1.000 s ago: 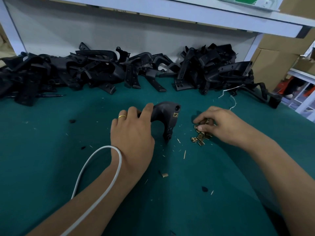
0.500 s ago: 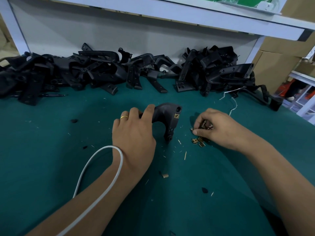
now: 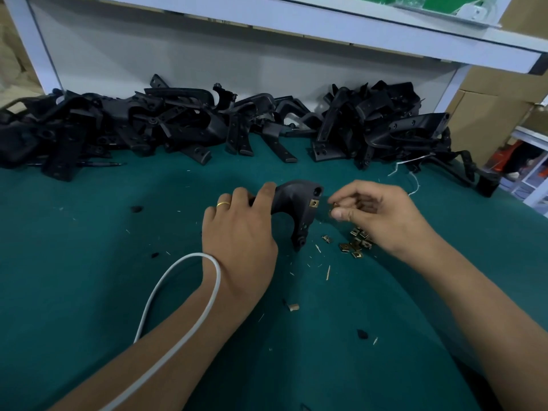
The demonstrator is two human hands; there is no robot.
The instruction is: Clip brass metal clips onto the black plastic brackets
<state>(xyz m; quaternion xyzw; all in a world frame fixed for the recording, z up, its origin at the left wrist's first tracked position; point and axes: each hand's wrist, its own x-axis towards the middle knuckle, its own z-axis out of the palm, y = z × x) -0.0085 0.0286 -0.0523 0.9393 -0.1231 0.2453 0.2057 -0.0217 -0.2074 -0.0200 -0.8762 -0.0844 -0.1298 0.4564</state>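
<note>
A curved black plastic bracket (image 3: 296, 203) stands on the green table, and my left hand (image 3: 240, 235) grips its left end. One brass clip (image 3: 313, 203) sits fitted on the bracket's right face, below an open hole. My right hand (image 3: 376, 212) is just right of the bracket and pinches a brass clip (image 3: 335, 206) between thumb and forefinger, a short gap from the bracket. A small heap of loose brass clips (image 3: 357, 243) lies on the table under my right wrist, with one stray clip (image 3: 326, 239) to its left.
Piles of black brackets (image 3: 178, 126) (image 3: 382, 123) line the back of the table against a white panel. A white cable (image 3: 166, 289) loops over my left forearm. Wood splinters and black scraps (image 3: 362, 334) dot the green mat (image 3: 89, 277). A shelf overhangs the back.
My right hand has lifted off the clip heap with one clip and moved left and up toward the bracket. My left hand keeps holding the bracket in place.
</note>
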